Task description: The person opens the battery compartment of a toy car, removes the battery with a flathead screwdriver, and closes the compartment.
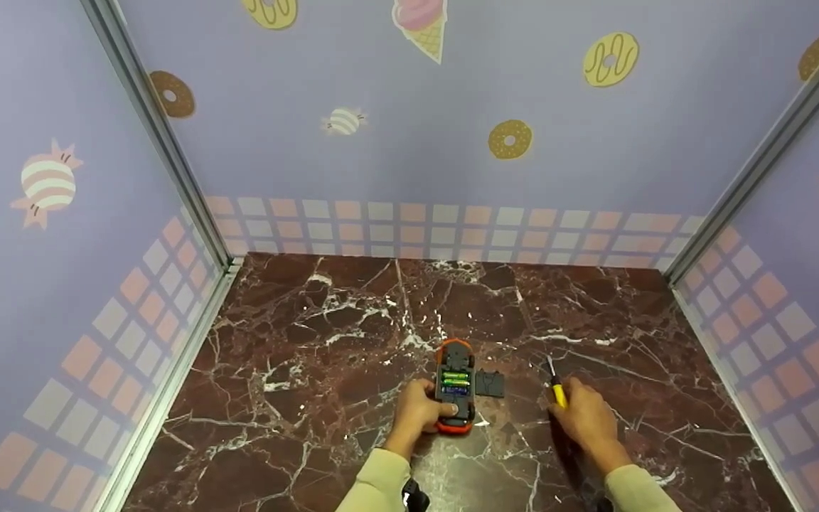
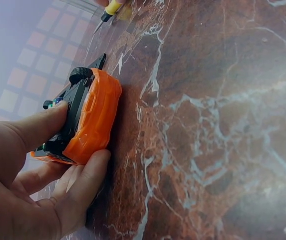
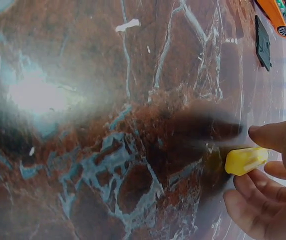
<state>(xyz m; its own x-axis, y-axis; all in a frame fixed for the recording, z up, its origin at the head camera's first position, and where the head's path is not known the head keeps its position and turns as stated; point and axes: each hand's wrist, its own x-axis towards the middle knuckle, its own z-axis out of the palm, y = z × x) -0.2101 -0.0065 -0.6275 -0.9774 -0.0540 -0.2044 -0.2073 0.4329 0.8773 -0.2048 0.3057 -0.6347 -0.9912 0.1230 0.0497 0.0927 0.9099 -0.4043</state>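
Observation:
An orange toy car (image 1: 458, 353) lies upside down, its black underside up and its battery compartment uncovered, showing several green and blue batteries (image 1: 455, 382). My left hand (image 1: 418, 411) grips the car's near end, thumb on the underside and fingers under the orange body (image 2: 95, 122). Just right of the car, the dark battery cover (image 1: 490, 385) lies on the table; it also shows at the top of the right wrist view. Farther right, my right hand (image 1: 587, 416) holds a screwdriver (image 1: 558, 393) by its yellow handle (image 3: 245, 161), the metal tip pointing away from me.
Beneath everything is a dark red marbled table (image 1: 296, 427) with white veins. Purple walls (image 1: 409, 128) with sweets printed on them close it in at the back, left and right. A small white scrap (image 1: 481, 424) shows near the car.

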